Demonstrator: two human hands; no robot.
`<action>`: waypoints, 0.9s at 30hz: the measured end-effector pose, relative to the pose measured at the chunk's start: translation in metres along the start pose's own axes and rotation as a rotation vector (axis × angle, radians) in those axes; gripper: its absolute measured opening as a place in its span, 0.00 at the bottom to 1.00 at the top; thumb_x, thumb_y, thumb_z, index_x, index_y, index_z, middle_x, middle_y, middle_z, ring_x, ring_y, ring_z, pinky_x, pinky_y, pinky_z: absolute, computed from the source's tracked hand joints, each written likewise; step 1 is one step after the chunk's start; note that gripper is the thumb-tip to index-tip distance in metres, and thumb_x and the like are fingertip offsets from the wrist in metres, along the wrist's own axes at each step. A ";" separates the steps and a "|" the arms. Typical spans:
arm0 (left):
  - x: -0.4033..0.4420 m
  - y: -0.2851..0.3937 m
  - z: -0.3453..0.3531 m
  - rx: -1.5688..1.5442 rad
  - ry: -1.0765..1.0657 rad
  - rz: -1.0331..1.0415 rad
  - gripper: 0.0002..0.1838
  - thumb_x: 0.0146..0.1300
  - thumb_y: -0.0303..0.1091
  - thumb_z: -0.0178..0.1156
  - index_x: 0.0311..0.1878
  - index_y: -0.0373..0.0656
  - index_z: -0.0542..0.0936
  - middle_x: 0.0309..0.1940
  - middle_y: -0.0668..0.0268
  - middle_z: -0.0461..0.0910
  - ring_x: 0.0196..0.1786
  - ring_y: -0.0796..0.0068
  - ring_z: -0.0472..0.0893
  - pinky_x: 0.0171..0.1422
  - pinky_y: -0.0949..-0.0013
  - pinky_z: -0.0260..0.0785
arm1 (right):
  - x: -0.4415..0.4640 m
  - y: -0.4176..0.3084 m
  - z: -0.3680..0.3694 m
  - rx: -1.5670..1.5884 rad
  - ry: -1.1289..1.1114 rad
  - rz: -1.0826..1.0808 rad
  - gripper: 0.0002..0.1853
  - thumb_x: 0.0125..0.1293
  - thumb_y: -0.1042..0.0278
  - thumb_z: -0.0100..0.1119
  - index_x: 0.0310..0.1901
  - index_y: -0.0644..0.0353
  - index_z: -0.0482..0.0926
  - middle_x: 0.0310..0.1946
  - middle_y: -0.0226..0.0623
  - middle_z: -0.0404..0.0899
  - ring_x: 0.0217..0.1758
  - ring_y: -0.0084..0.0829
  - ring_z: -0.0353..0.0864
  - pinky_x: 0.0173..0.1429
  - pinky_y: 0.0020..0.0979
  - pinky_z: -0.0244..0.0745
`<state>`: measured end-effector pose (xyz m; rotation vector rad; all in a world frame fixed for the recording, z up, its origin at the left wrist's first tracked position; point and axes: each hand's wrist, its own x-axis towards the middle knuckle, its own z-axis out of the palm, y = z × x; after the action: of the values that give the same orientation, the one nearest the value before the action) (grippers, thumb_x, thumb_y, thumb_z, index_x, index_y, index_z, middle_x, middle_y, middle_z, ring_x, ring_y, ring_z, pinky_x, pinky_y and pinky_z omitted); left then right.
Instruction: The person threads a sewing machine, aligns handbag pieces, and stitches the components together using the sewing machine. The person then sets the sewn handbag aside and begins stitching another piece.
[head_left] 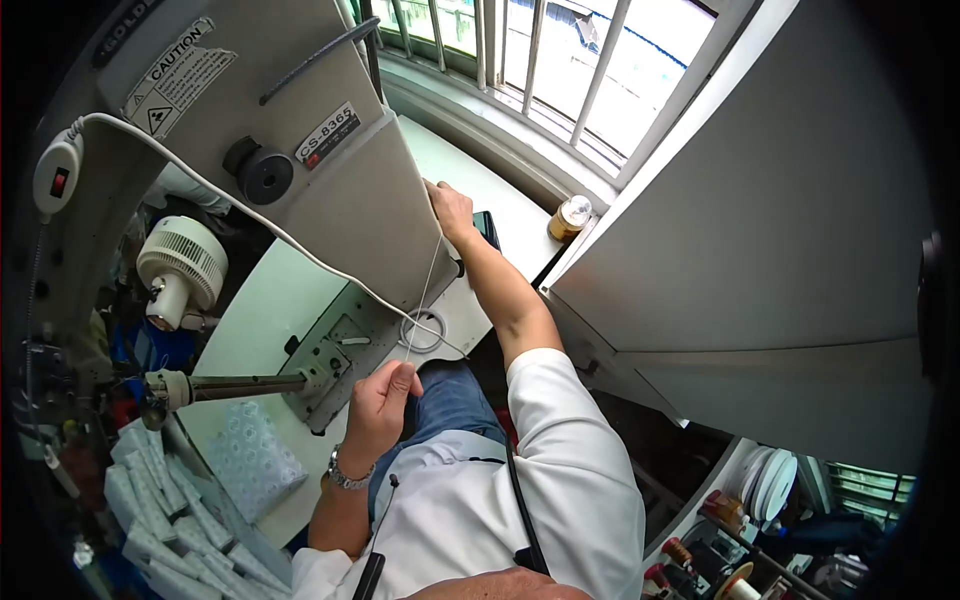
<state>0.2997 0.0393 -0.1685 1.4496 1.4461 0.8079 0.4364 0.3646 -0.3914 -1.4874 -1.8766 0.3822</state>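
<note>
My left hand point(385, 405), with a wristwatch, is closed in front of my lap, thumb and finger pinching a thin white thread point(428, 285). The thread runs taut up toward the sewing machine's edge. My right hand point(452, 210) reaches forward to the far right side of the grey sewing machine point(350, 200), which is marked CS-8365. Its fingertips are hidden behind the machine's edge, so its grip does not show. Beside that wrist lies a dark flat object point(486, 229). A coil of white cord point(424, 330) rests on the machine bed between my hands.
A white power cable point(270, 225) with a switch hangs across the machine. A small jar point(571, 218) stands near the barred window. Patterned fabric point(250, 455) lies left on the table, with bundled white pieces point(190, 520) below. A grey panel point(760, 220) closes off the right.
</note>
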 end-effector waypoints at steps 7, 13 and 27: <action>-0.037 -0.007 -0.034 -0.005 -0.172 -0.119 0.25 0.83 0.44 0.54 0.29 0.38 0.78 0.19 0.72 0.68 0.25 0.85 0.64 0.30 0.72 0.57 | -0.016 0.003 -0.014 0.419 0.330 0.381 0.19 0.78 0.53 0.59 0.58 0.58 0.84 0.44 0.51 0.88 0.46 0.50 0.88 0.53 0.44 0.82; -0.100 -0.094 -0.062 -0.127 -0.126 -0.498 0.24 0.83 0.45 0.54 0.28 0.41 0.79 0.21 0.77 0.67 0.27 0.85 0.63 0.34 0.74 0.58 | -0.158 -0.067 -0.154 1.361 -0.217 0.344 0.16 0.86 0.55 0.49 0.41 0.56 0.70 0.27 0.31 0.76 0.20 0.14 0.64 0.23 0.19 0.57; -0.163 -0.112 -0.093 -0.859 0.097 -0.479 0.27 0.83 0.52 0.52 0.28 0.46 0.74 0.16 0.82 0.56 0.18 0.87 0.51 0.23 0.76 0.44 | -0.263 -0.264 -0.104 0.448 -1.176 -0.257 0.19 0.78 0.53 0.61 0.38 0.62 0.75 0.25 0.45 0.81 0.26 0.47 0.81 0.32 0.41 0.71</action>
<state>0.1544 -0.1181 -0.2125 0.4032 1.2012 1.0126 0.3391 0.0207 -0.2432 -0.6791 -2.5134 1.6818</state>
